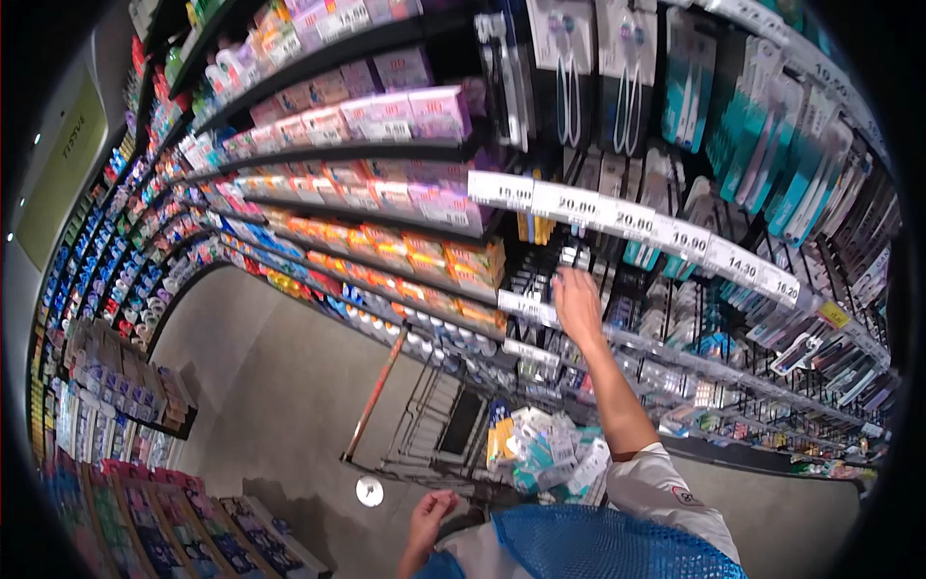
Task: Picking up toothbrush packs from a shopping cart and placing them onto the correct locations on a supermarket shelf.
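Note:
My right hand (579, 307) reaches to a display rack of metal hooks (532, 271), just below a curved strip of price labels (597, 210). Its fingertips are at the hook ends; whether they grip anything is too blurred to tell. Low in front of my body, my left hand (432, 510) has its fingers curled in, with nothing visible in them. Beside it stands a wire shopping cart (423, 412) with a red-orange handle (376, 394). A pile of teal and white blister packs (561, 452) and yellow packs (499, 438) lies at the cart's near end.
Carded toothbrush-like packs (691, 87) hang at upper right. Pink and purple boxes (405, 112) and orange packs (412, 253) fill shelves to the left. Across the grey floor (282, 376) stand stocked display units (130, 383). A round white floor marker (370, 491) lies near the cart.

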`<state>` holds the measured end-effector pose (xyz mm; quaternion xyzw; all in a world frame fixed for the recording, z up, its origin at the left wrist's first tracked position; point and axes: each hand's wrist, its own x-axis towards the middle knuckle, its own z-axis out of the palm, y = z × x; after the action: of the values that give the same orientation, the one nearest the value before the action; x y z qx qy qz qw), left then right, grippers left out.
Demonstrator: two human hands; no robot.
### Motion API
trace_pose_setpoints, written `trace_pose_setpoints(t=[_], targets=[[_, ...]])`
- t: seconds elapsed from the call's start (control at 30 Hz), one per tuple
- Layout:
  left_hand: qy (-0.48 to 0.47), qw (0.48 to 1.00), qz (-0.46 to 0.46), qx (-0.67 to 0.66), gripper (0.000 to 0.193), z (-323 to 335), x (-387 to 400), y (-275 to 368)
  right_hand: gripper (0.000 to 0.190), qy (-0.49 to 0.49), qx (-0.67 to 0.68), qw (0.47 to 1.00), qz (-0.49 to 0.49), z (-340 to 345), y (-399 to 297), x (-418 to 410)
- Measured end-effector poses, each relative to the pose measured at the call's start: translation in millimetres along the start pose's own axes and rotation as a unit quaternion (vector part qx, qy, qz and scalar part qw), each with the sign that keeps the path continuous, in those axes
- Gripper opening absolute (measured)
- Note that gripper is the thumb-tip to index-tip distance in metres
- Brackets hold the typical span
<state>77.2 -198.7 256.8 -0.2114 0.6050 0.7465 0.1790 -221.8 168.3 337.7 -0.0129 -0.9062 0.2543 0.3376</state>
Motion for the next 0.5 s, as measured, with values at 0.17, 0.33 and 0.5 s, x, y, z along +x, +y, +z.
trace_pose_setpoints(t=[0.17, 0.33, 0.5], targets=[[0.002, 0.993, 0.069, 0.095, 0.02, -15, 14, 15, 0.022, 0.104, 0.066, 0.981, -0.152, -28, -18, -66], [0.123, 0.911, 0.059, 0.39, 0.027, -63, 58, 23, 0.017, -0.179, 0.084, 0.98, 0.009, -1, -1, -206], [0.162, 0.726, 0.335, 0.579, 0.042, -72, 118, 60, 0.025, -0.508, 0.049, 0.836, 0.199, 22, 24, -340]])
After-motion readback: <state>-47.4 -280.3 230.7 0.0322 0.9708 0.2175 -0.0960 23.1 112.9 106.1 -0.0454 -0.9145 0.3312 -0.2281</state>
